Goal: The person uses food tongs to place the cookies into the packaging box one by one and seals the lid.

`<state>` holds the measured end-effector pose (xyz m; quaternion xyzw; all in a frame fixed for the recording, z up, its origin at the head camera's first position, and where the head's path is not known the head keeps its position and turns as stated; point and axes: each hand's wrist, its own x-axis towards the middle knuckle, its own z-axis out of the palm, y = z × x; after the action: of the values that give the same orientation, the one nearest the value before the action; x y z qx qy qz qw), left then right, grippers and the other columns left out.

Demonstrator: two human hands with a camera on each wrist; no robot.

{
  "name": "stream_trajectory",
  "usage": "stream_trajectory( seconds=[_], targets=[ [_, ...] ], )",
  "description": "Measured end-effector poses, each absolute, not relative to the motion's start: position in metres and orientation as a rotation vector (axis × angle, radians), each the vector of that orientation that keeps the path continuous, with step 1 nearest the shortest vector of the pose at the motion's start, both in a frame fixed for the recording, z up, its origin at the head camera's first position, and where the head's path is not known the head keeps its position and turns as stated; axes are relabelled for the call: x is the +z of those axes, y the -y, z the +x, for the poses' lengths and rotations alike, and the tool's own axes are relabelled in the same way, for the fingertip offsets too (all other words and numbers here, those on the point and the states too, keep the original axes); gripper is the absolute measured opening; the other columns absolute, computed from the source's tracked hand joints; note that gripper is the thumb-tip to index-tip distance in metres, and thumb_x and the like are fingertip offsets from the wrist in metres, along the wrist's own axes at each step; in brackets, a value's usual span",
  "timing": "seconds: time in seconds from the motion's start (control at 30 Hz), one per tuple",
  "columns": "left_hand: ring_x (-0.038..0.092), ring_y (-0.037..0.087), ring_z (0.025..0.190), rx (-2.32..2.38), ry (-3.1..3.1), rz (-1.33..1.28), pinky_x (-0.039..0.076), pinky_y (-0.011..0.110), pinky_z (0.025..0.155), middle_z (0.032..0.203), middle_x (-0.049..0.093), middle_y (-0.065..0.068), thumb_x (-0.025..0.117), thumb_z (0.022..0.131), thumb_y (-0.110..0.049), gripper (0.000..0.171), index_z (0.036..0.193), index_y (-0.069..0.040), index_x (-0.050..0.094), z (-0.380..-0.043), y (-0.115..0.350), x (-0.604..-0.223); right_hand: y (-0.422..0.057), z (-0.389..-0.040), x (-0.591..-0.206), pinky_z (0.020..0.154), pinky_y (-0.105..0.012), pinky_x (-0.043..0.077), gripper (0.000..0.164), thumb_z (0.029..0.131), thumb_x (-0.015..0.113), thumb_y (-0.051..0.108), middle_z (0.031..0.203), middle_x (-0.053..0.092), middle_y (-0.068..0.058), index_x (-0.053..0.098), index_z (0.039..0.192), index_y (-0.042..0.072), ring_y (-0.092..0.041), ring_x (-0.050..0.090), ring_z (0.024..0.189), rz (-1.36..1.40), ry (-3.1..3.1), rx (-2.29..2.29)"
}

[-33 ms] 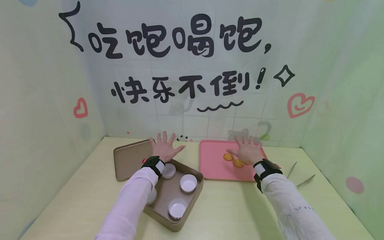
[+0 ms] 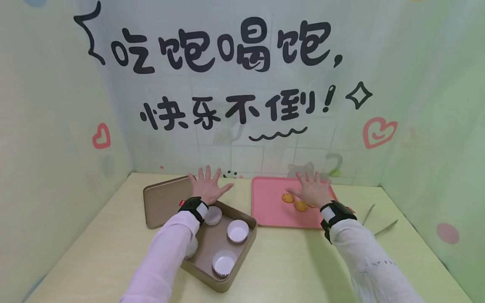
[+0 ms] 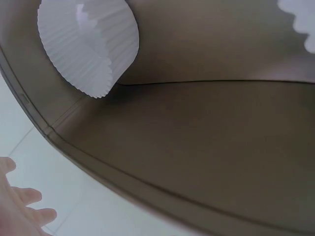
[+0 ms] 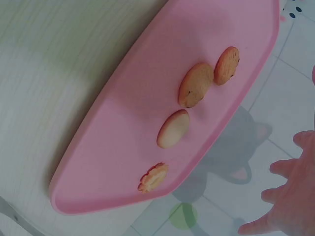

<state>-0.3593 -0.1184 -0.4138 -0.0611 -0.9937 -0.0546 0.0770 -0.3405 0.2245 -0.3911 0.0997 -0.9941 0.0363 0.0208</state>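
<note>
My left hand [image 2: 207, 188] is held with fingers spread, past the far side of a brown baking tin [image 2: 207, 244], and grips nothing. White pleated paper cups stand in the tin, among them one at the right [image 2: 238, 231] and one near the front [image 2: 224, 263]; my left sleeve partly covers another. The left wrist view shows one cup [image 3: 88, 49] tilted in a corner. My right hand [image 2: 313, 191], fingers also spread, is over the far right of a pink tray [image 2: 269, 206]. Several cookies lie there, including a round one [image 4: 197, 86] and a scalloped one [image 4: 153, 177].
A flat brown lid or pan [image 2: 163, 204] lies behind the tin at the left, partly hidden by my left arm. Two slim metal prongs [image 2: 387, 227] stick out past my right sleeve. A printed curtain [image 2: 242, 160] stands behind the table.
</note>
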Motion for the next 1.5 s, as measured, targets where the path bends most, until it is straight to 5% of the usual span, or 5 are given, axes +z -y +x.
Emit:
stream_trajectory(
  seconds=[0.33, 0.53, 0.77, 1.17, 1.5],
  targets=[
    [0.023, 0.047, 0.138, -0.133, 2.970, -0.177, 0.010, 0.071, 0.104, 0.152, 0.028, 0.024, 0.038, 0.089, -0.072, 0.081, 0.152, -0.020, 0.033, -0.353, 0.128, -0.412, -0.228, -0.336, -0.394, 0.096, -0.077, 0.016, 0.079, 0.096, 0.043, 0.059, 0.151, 0.024, -0.030, 0.028, 0.151, 0.004, -0.055, 0.013, 0.137, 0.335, 3.067, 0.135],
    [0.031, 0.048, 0.133, -0.219, 3.049, -0.235, 0.022, 0.067, 0.103, 0.143, 0.040, 0.027, 0.035, 0.097, -0.062, 0.073, 0.148, -0.010, 0.039, -0.344, 0.144, -0.409, -0.219, -0.328, -0.389, 0.097, -0.065, 0.034, 0.061, 0.098, 0.053, 0.041, 0.135, 0.045, -0.032, 0.045, 0.137, -0.006, -0.053, 0.037, 0.126, 0.438, 2.996, 0.235],
    [0.047, 0.045, 0.120, -0.323, 3.119, -0.512, 0.037, 0.053, 0.100, 0.127, 0.052, 0.028, 0.039, 0.104, -0.041, 0.053, 0.134, 0.001, 0.053, -0.335, 0.166, -0.407, -0.183, -0.314, -0.391, 0.084, -0.047, 0.050, 0.033, 0.099, 0.056, 0.024, 0.103, 0.067, -0.020, 0.063, 0.109, -0.006, -0.034, 0.064, 0.096, 0.594, 3.027, 0.573],
    [0.063, 0.028, 0.096, -0.326, 3.151, -0.770, 0.047, 0.043, 0.088, 0.099, 0.068, 0.010, 0.052, 0.100, -0.030, 0.032, 0.101, -0.003, 0.068, -0.336, 0.168, -0.401, -0.121, -0.284, -0.399, 0.068, -0.032, 0.049, 0.026, 0.095, 0.063, 0.027, 0.084, 0.065, -0.004, 0.067, 0.095, 0.001, -0.016, 0.059, 0.075, 0.764, 3.116, 0.827],
    [0.050, 0.015, 0.070, -0.232, 3.127, -0.901, 0.044, 0.031, 0.069, 0.080, 0.062, 0.001, 0.062, 0.095, -0.018, 0.015, 0.091, -0.005, 0.068, -0.337, 0.169, -0.399, -0.106, -0.281, -0.406, 0.053, -0.022, 0.037, 0.020, 0.092, 0.067, 0.019, 0.063, 0.055, 0.002, 0.069, 0.081, 0.002, -0.010, 0.048, 0.057, 0.783, 3.138, 0.726]
  ],
)
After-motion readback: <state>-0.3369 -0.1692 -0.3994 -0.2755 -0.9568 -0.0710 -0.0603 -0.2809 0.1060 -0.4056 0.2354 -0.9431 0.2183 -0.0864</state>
